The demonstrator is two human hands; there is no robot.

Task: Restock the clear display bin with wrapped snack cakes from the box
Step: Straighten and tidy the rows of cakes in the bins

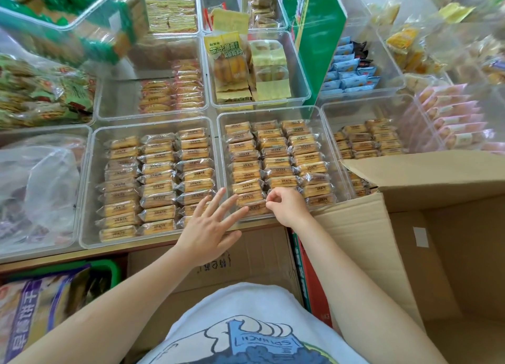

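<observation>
**Presently: Both Hands at the Near Edge of the Clear Display Bin**

The clear display bin [322,112] is a rectangular tub of transparent rigid plastic with rounded corners and a thin raised rim. It sits on the desk [82,254] directly ahead of the person, between a matching bin on the left [90,134] and another on the right [328,109]. Its contents are wrapped snack cakes [276,155]: small oblong golden-brown blocks, each sealed in glossy, crinkled clear film with a dark printed band. They stand in three columns, packed edge to edge from the far wall to the near wall.

The left hand [210,227] is flat and relaxed, fingers straight and spread, holding nothing. Its fingertips [240,212] lie over the near rim where the two front bins meet.

The right hand [287,205] is at the near end of the middle column. Its grip is closed: thumb and curled forefinger pinch the film edge of the nearest cake [257,209] in the front row.

The box [410,227] is plain brown corrugated cardboard with matte walls. It stands open just right of the person, its flaps folded outward, one flap overlapping the near corner of the right-hand bin. A small white label [420,236] is stuck to an inner wall. Its contents cannot be seen.

Further bins behind hold other wrapped snacks in yellow, blue and pink film.
</observation>
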